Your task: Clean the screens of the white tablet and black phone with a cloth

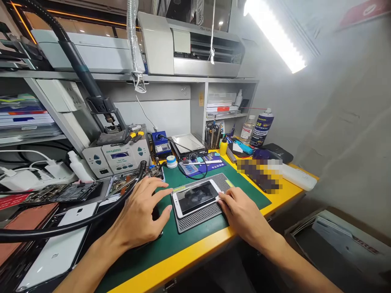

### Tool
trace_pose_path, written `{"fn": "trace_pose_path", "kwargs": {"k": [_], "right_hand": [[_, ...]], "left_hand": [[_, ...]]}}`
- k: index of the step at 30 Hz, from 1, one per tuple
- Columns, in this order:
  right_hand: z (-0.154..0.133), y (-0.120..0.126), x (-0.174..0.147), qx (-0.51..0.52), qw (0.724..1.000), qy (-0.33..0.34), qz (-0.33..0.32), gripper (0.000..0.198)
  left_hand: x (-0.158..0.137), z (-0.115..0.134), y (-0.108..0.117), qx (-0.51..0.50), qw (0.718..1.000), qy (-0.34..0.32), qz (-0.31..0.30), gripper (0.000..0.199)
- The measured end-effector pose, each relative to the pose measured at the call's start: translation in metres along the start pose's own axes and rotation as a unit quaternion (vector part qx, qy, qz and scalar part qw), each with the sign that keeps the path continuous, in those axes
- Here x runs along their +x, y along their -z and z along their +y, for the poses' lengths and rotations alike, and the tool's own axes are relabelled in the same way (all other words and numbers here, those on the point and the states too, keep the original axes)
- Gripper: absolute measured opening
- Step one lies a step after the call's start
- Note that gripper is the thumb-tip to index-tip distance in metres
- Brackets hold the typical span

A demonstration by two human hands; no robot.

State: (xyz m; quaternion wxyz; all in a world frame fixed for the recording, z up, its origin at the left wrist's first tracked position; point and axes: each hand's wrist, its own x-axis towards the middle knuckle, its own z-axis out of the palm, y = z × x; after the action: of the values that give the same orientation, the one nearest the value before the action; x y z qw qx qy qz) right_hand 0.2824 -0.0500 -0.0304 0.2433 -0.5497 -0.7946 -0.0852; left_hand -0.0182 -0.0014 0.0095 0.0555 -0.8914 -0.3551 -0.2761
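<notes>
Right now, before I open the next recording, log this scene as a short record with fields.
Left hand: fingers spread, near the left end of the phone
Right hand: fingertips at the phone's right end
Phone: white front, dark screen facing up
Under phone: gray mat with holes, on a green pad
Back right: spray can, small yellow bottle
Overhead: lit lamp
</notes>
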Motion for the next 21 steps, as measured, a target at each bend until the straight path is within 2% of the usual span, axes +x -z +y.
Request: {"fn": "trace_pose_path", "kwargs": {"k": [6, 14, 21], "right_hand": [[-0.02, -0.004, 0.005, -0.03, 0.998, 0.043, -0.033, 0.021], [-0.08, -0.006, 0.021, -0.034, 0.986, 0.123, -0.11, 0.03], [-0.103, -0.015, 0.028, -0.072, 0.977, 0.19, -0.069, 0.024]], "left_hand": [[0.0, 0.0, 0.001, -0.011, 1.0, 0.008, -0.001, 0.033], [0.0, -0.001, 0.003, -0.038, 0.999, 0.01, 0.004, 0.04], [-0.002, -0.002, 0.005, -0.059, 0.998, -0.001, -0.003, 0.043]]}}
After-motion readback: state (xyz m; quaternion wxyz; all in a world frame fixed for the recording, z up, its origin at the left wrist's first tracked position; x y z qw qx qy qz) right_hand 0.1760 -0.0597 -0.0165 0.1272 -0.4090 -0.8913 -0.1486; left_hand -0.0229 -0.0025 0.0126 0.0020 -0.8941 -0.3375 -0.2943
